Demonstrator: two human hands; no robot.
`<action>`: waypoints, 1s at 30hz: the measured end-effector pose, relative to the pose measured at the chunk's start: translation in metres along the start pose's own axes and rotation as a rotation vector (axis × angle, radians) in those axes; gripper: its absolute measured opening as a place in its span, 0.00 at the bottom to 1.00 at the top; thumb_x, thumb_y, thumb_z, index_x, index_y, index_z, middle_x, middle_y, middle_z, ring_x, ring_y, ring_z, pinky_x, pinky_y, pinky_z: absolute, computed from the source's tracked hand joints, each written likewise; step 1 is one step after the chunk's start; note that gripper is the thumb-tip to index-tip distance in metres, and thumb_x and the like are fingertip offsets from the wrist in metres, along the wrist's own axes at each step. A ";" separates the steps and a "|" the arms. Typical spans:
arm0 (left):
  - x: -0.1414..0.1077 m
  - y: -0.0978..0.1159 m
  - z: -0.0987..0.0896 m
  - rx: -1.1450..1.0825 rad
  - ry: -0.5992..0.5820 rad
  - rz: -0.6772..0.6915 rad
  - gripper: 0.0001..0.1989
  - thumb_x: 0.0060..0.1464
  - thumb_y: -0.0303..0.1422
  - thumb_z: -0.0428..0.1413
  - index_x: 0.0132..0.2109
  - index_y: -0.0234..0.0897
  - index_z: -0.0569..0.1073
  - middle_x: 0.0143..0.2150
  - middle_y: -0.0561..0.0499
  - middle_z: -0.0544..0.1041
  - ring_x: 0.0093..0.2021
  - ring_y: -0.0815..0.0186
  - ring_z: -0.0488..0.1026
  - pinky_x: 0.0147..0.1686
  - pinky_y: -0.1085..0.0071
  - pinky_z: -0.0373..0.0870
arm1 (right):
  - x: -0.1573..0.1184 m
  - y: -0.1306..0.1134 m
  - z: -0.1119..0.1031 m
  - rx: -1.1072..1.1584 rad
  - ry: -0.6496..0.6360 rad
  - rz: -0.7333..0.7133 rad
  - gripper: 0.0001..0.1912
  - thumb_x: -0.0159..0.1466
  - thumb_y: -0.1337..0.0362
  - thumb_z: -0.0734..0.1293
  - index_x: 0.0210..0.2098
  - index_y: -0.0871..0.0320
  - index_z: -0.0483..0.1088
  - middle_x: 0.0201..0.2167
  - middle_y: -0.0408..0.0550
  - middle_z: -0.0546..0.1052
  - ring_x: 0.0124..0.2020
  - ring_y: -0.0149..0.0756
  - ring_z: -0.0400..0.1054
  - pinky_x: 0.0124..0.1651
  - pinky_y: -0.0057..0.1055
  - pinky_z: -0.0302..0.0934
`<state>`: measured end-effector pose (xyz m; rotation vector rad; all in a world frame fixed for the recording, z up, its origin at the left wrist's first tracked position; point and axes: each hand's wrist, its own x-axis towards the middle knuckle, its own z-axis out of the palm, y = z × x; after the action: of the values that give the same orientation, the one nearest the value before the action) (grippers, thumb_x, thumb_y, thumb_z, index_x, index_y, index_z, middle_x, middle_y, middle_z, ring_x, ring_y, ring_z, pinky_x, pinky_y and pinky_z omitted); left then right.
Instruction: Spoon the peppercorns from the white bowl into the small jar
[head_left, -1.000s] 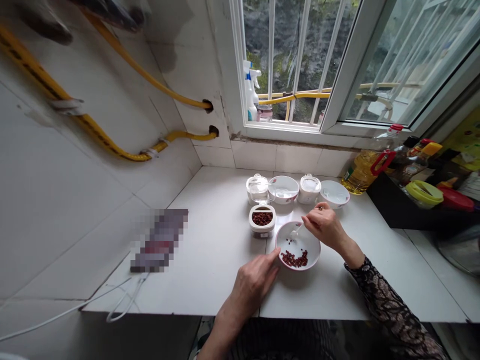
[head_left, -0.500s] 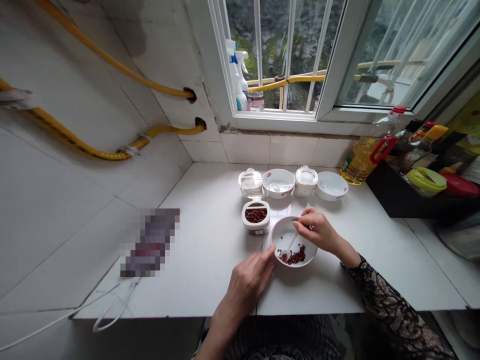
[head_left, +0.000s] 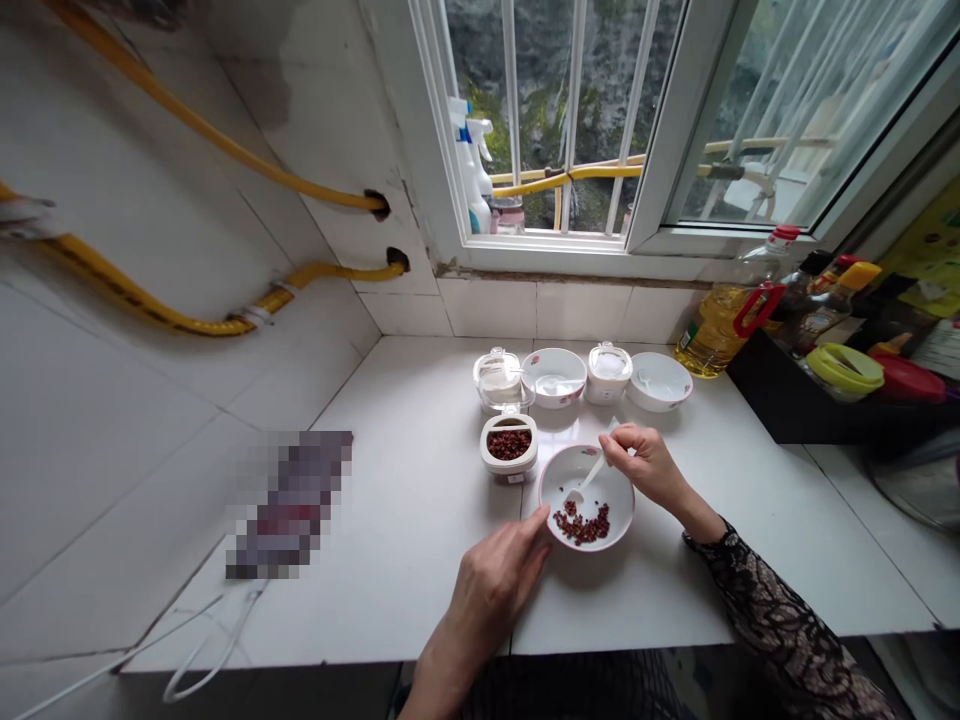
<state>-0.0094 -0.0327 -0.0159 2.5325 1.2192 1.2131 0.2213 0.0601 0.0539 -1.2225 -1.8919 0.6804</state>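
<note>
A small cluster of reddish-brown peppercorns lies at about 6 o'clock inside a white bowl with a pink rim, which sits near the front edge of the white tabletop. A white plastic spoon slants across the bowl, its bowl end near the middle and its handle rising toward 2 o'clock.

The right hand comes in from 3 o'clock, a black lace sleeve at its wrist. Its fingers are drawn together at the spoon's handle end, seemingly pinching it, though the grip is partly hidden. The left hand lies at 7 o'clock, with its slightly spread fingers against the bowl's rim.

Only part of the peppercorns is in this bowl. At 10 o'clock, a white open tub holds a much fuller layer. Farther back, from 11 to 1 o'clock, stand a glass jar, a white bowl, a lidded white tub and another white bowl; no peppercorns show in these. Beyond them, at 1 o'clock, is a bottle of cooking oil.
</note>
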 end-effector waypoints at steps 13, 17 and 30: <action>0.001 -0.001 0.004 0.022 0.025 0.015 0.19 0.68 0.30 0.47 0.63 0.37 0.61 0.40 0.46 0.80 0.34 0.64 0.78 0.33 0.71 0.75 | 0.001 0.002 0.000 0.136 -0.015 0.120 0.27 0.62 0.46 0.61 0.15 0.57 0.55 0.15 0.39 0.55 0.20 0.26 0.47 0.23 0.27 0.43; 0.002 -0.001 0.004 0.039 0.043 0.017 0.19 0.68 0.30 0.47 0.63 0.36 0.61 0.39 0.46 0.80 0.34 0.64 0.78 0.34 0.70 0.76 | 0.003 0.008 0.001 0.166 -0.005 0.141 0.28 0.61 0.45 0.62 0.15 0.57 0.57 0.15 0.39 0.56 0.19 0.26 0.47 0.22 0.27 0.42; 0.005 0.003 0.000 0.030 0.040 0.015 0.18 0.68 0.29 0.46 0.62 0.35 0.62 0.38 0.46 0.79 0.35 0.63 0.78 0.32 0.70 0.76 | 0.005 0.021 0.004 0.247 0.002 0.195 0.31 0.58 0.39 0.64 0.14 0.56 0.56 0.14 0.39 0.55 0.18 0.24 0.45 0.20 0.27 0.39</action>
<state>-0.0054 -0.0311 -0.0120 2.5547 1.2389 1.2643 0.2270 0.0723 0.0370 -1.2548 -1.6429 0.9852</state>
